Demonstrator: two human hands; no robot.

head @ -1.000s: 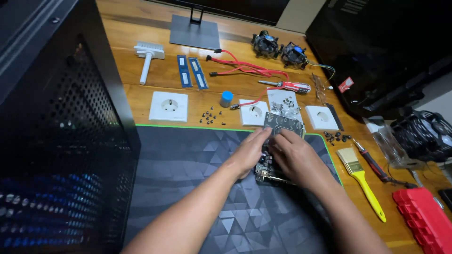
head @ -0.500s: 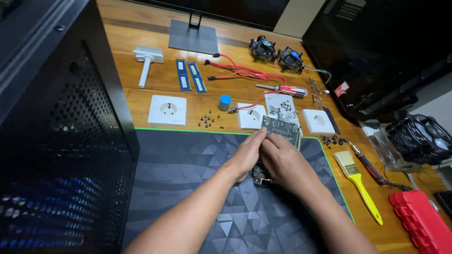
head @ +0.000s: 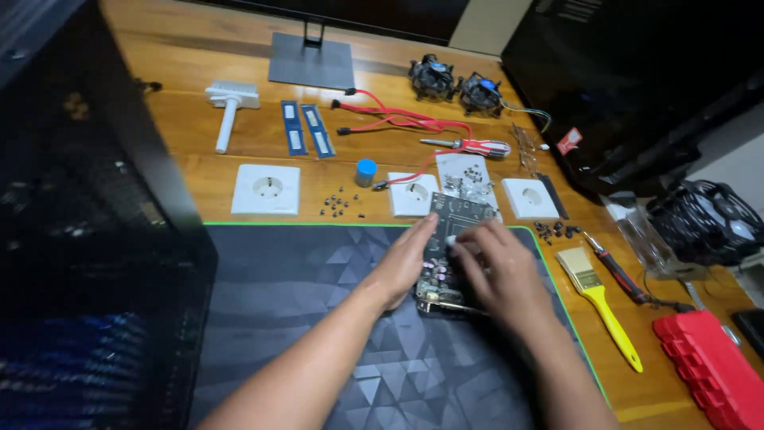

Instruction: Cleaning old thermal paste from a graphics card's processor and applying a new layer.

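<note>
The circuit board [head: 447, 247] is lying lengthwise away from the person (on the mat [head: 302, 302]), left hand [head: 402, 267] flat along its left edge, right hand [head: 497, 271] curling loosely over its right.

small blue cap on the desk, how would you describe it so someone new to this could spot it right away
Start at the dark desk mat with the green edge and go just past its far edge onto the wooden desk. There three white wall sockets lie in a row; the blue cap stands between the left socket and the middle socket. It is the only small round blue thing there, beside a scatter of dark screws.
</note>
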